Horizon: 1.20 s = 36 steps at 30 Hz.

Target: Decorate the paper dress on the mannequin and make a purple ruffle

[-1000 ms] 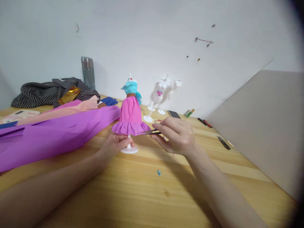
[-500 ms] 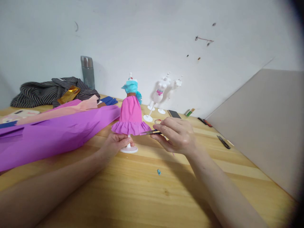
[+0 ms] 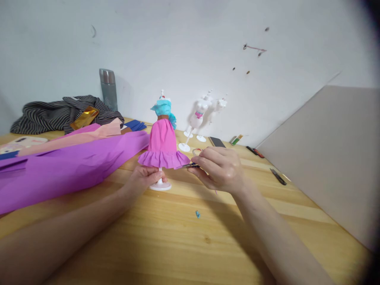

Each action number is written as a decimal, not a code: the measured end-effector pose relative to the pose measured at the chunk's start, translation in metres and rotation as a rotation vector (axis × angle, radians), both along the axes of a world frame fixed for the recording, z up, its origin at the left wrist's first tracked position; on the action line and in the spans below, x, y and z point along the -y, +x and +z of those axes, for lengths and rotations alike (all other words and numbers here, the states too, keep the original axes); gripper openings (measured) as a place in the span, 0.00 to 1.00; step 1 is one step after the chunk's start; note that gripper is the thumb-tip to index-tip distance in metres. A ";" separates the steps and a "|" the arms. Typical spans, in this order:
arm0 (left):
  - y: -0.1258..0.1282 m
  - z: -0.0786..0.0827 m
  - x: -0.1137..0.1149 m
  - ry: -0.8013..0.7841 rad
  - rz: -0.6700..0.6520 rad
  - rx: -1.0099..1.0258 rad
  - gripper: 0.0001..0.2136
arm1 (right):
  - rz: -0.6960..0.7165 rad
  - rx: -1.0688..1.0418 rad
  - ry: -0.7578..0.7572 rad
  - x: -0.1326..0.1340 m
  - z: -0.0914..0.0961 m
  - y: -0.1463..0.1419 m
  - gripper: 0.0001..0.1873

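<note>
A small white mannequin stand [image 3: 160,186] wears a pink paper dress [image 3: 162,142] with a ruffled purple hem and a turquoise top. My left hand [image 3: 144,177] is closed around the stand's post just under the hem. My right hand [image 3: 219,168] grips a pair of small scissors [image 3: 187,166], whose blades point left and touch the hem's right edge.
Purple and peach crepe paper sheets [image 3: 68,162] lie to the left on the wooden table [image 3: 178,237]. Behind stand two bare white mannequins [image 3: 197,118], a steel flask [image 3: 108,89] and striped cloth [image 3: 56,113]. A grey board [image 3: 332,158] leans at the right. Small tools [image 3: 278,177] lie near it.
Almost nothing has moved. The view has shifted slightly, and the scissors stay at the hem's right edge.
</note>
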State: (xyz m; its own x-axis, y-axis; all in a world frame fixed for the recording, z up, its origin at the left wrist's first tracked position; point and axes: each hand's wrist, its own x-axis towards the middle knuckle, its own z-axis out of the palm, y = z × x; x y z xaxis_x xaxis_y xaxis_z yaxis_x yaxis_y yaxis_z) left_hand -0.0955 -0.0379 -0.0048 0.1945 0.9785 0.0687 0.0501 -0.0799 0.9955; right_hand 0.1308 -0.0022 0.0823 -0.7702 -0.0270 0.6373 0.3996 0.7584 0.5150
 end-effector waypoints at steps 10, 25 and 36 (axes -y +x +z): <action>0.001 0.001 0.001 -0.033 0.010 -0.003 0.17 | 0.008 -0.023 0.008 -0.001 0.002 0.000 0.07; 0.002 0.003 0.000 -0.031 0.018 0.004 0.15 | -0.025 0.004 -0.026 -0.003 -0.003 -0.004 0.07; 0.001 0.000 0.001 -0.029 0.024 -0.002 0.16 | -0.006 0.013 -0.033 -0.002 -0.003 -0.003 0.09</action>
State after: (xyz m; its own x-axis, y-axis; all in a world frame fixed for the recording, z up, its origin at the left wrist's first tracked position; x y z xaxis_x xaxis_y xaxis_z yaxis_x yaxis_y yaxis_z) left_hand -0.0944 -0.0392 -0.0044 0.1711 0.9844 0.0404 0.0538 -0.0502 0.9973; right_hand 0.1282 0.0002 0.0792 -0.7784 -0.0017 0.6278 0.3976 0.7725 0.4951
